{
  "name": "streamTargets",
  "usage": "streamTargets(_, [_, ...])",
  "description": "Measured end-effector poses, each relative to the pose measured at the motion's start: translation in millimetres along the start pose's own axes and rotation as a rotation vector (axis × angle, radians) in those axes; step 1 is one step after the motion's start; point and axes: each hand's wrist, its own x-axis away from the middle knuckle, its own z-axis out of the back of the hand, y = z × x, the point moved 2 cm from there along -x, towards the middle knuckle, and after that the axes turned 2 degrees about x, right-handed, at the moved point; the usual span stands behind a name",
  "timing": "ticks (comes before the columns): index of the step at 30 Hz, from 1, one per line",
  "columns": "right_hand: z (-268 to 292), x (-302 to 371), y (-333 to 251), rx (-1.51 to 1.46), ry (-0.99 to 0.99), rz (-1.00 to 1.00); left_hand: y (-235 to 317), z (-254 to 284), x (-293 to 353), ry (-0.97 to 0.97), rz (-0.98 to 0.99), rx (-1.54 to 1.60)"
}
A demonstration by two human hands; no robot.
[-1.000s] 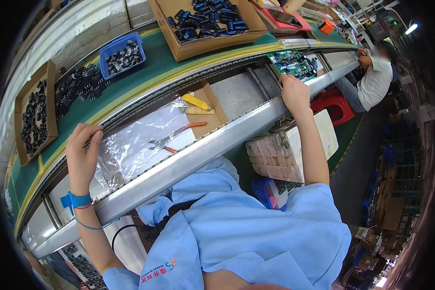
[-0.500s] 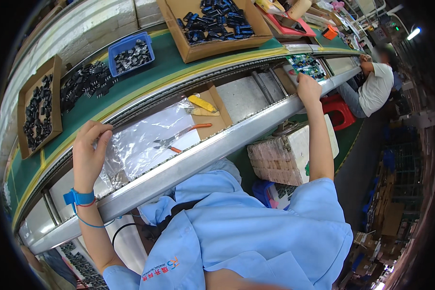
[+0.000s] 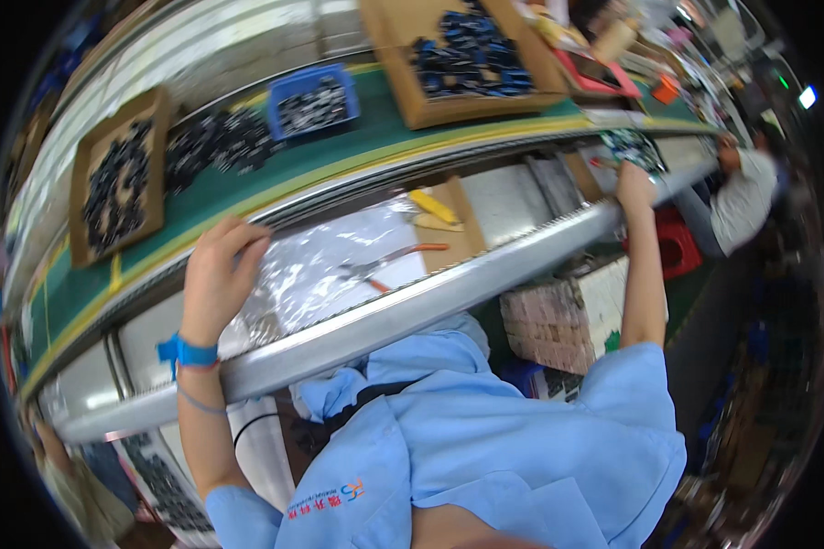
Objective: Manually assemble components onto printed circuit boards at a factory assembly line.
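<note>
My right hand is stretched out to the far right, its fingers closed at the near edge of a green circuit board lying across the conveyor rails. Parts of the grip are hidden behind the hand. My left hand hangs over the left part of the conveyor with thumb and fingers apart and nothing visible between them. A blue wrist strap with a cord circles that wrist. Beside it, clear plastic film covers a white sheet, where orange-handled cutters and a yellow-handled tool lie.
Behind the metal front rail, a green bench carries a cardboard tray of black parts, a loose black heap, a blue bin and a box of blue-black cylinders. Another person sits at right by a red stool.
The whole view has shifted, so bench, conveyor and both hands appear farther right. Some blur shows. Against the conveyor, neither hand has clearly moved, and the board stays by my right hand.
</note>
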Motion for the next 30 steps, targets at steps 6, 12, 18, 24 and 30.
streamTargets(6, [36,16,-7,-0.379,0.075,-0.202,6,2,1,-0.019,-0.011,0.032])
streamTargets(12, [15,10,57,-0.449,0.188,-0.482,4,-4,-5,-0.049,0.03,0.034])
streamTargets(18, [-55,-16,117,-0.622,0.149,-0.588,-7,-10,-3,-0.116,0.087,0.016])
streamTargets(24, [-73,-38,123,-0.525,0.025,-0.596,-5,-12,-5,-0.06,0.19,0.016])
streamTargets(30, [-57,-43,123,-0.365,-0.115,-0.525,1,-18,-10,-0.086,0.18,0.028])
